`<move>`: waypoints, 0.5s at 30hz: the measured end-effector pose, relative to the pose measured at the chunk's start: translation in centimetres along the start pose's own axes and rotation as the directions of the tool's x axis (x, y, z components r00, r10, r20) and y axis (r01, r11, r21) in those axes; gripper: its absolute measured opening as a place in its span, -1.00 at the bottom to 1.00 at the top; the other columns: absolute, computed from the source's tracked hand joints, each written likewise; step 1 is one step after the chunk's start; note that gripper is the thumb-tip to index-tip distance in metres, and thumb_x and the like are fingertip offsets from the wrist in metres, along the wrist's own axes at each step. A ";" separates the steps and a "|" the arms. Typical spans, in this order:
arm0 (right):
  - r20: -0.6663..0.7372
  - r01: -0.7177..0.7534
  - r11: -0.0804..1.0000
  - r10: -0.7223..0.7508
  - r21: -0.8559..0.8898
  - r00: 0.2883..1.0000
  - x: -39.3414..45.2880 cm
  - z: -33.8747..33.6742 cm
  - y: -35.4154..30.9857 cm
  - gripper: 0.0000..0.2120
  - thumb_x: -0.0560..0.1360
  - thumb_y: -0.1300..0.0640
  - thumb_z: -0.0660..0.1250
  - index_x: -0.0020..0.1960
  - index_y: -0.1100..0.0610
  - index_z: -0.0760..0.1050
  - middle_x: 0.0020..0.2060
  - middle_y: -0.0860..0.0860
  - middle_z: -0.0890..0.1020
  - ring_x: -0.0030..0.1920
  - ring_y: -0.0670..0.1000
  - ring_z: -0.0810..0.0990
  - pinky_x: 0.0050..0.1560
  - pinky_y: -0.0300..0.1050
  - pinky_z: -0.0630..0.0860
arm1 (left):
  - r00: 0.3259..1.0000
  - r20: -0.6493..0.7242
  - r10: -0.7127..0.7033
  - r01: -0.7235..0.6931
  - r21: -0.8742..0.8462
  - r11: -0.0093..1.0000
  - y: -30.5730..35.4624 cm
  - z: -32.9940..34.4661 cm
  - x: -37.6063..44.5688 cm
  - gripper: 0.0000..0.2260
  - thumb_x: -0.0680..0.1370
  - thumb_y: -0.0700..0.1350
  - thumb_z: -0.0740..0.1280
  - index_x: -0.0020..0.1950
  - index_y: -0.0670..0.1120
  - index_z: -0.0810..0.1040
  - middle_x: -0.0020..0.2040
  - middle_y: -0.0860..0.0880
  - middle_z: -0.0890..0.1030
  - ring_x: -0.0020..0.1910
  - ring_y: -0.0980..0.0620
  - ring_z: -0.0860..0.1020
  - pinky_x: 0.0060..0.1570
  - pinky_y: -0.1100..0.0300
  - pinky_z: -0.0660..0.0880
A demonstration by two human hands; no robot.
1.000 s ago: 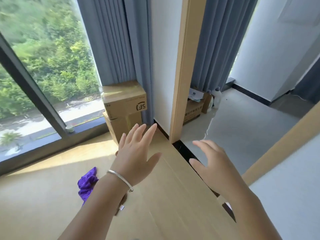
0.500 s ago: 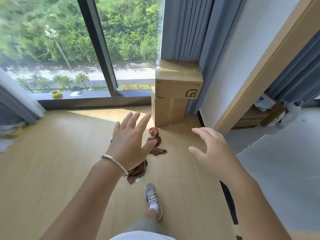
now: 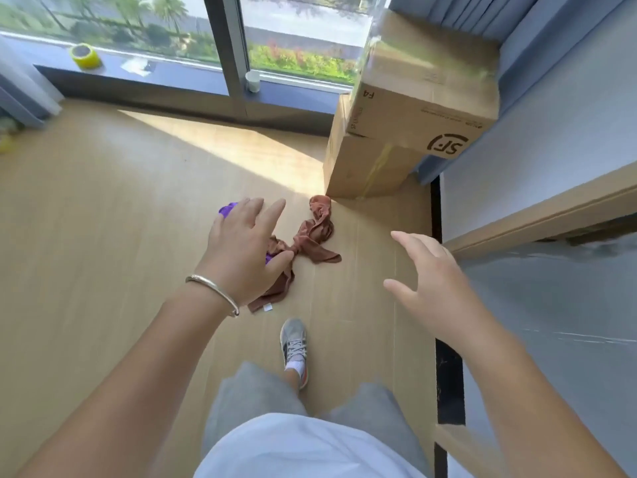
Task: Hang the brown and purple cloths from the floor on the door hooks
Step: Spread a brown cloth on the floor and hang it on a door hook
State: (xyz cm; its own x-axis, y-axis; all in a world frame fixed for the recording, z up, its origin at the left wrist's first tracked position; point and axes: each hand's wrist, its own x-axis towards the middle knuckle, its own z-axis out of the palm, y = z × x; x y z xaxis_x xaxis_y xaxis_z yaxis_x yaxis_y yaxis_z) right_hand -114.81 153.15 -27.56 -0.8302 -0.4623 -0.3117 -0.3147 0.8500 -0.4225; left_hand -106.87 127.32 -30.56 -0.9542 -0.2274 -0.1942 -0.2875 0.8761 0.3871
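Note:
A crumpled brown cloth (image 3: 312,241) lies on the wooden floor just in front of the stacked boxes. A purple cloth (image 3: 228,210) lies to its left, mostly hidden behind my left hand (image 3: 243,248). That hand hovers above both cloths with fingers spread and holds nothing. My right hand (image 3: 429,281) hangs further right, over bare floor, fingers relaxed and empty. No door hooks are in view.
Two stacked cardboard boxes (image 3: 406,122) stand against the grey curtain at the right. A wooden door frame (image 3: 537,215) and dark threshold strip (image 3: 448,367) border the grey floor at right. A yellow tape roll (image 3: 84,55) sits on the window sill. My shoe (image 3: 293,343) is below the cloths.
The view has tilted down from the doorway to the floor. Both cloths now lie closer below my left hand, and my legs and shoe have come into sight.

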 end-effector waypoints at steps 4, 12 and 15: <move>0.106 0.041 0.999 -0.042 0.011 0.993 5.8 3.9 1.0 -0.39 0.50 0.09 0.36 0.49 -0.06 0.21 0.41 -0.11 0.30 0.42 -0.08 0.20 0.40 -0.12 0.21 | 0.996 0.072 -0.048 0.045 0.043 0.998 -3.4 3.7 3.3 -0.34 0.54 0.13 0.30 0.57 0.04 0.11 0.54 -0.08 0.17 0.53 -0.05 0.06 0.46 -0.06 0.04; 0.320 0.041 0.998 -0.025 -0.043 0.947 17.4 16.7 8.6 -0.36 0.48 0.12 0.36 0.50 0.03 0.21 0.41 -0.02 0.32 0.42 0.02 0.23 0.41 -0.05 0.21 | 0.964 0.236 -0.120 0.120 0.013 0.993 -7.1 18.6 9.2 -0.36 0.52 0.04 0.33 0.55 -0.03 0.19 0.47 -0.13 0.28 0.47 -0.09 0.21 0.41 -0.03 0.18; 0.402 0.038 0.993 0.009 -0.110 0.916 21.2 22.5 13.2 -0.35 0.46 0.12 0.36 0.50 0.03 0.22 0.39 0.02 0.33 0.41 0.07 0.24 0.38 -0.02 0.21 | 0.945 0.312 -0.097 0.096 0.019 0.995 -7.7 26.2 12.4 -0.37 0.51 0.02 0.32 0.54 -0.07 0.22 0.40 -0.11 0.35 0.38 -0.08 0.31 0.31 0.02 0.28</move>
State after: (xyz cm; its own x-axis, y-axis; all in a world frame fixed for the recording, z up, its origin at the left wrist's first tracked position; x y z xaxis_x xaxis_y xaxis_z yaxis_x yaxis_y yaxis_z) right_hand -126.21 148.89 -58.88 -0.5781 -0.5169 -0.6314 -0.3944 0.8544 -0.3383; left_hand -114.31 128.91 -59.53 -0.8483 -0.1669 -0.5025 -0.3759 0.8583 0.3494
